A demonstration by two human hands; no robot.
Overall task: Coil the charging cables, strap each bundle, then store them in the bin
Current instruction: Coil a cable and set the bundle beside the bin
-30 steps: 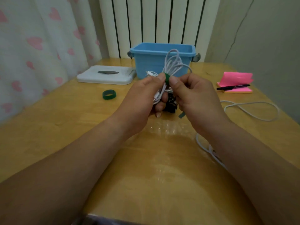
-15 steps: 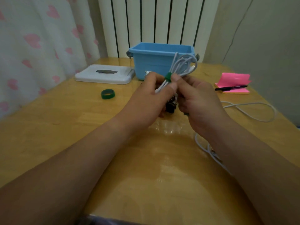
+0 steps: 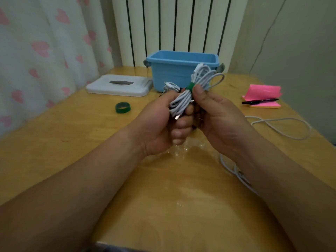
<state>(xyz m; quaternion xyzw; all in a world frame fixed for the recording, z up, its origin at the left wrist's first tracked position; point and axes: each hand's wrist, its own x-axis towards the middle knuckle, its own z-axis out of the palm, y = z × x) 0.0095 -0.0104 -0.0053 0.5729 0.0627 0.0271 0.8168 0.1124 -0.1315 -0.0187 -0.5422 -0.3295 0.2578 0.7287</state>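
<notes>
A coiled white cable bundle (image 3: 200, 82) with a green strap (image 3: 190, 86) around its middle is held above the table between both hands. My left hand (image 3: 160, 122) grips the lower part of the coil, fingers curled round it. My right hand (image 3: 216, 115) pinches the bundle at the strap with its thumb on top. The blue bin (image 3: 181, 70) stands just behind the bundle, open at the top. A second white cable (image 3: 280, 124) lies loose on the table to the right, running under my right forearm. A spare green strap ring (image 3: 123, 107) lies to the left.
A white flat lid or box (image 3: 119, 85) lies left of the bin. Pink sticky notes (image 3: 261, 97) with a black pen (image 3: 260, 101) on them lie at the right. A radiator and a curtain stand behind the wooden table (image 3: 63, 142).
The bundle has tilted so its loops lean to the right, and both hands shifted slightly with it. My left hand now grips lower on the coil.
</notes>
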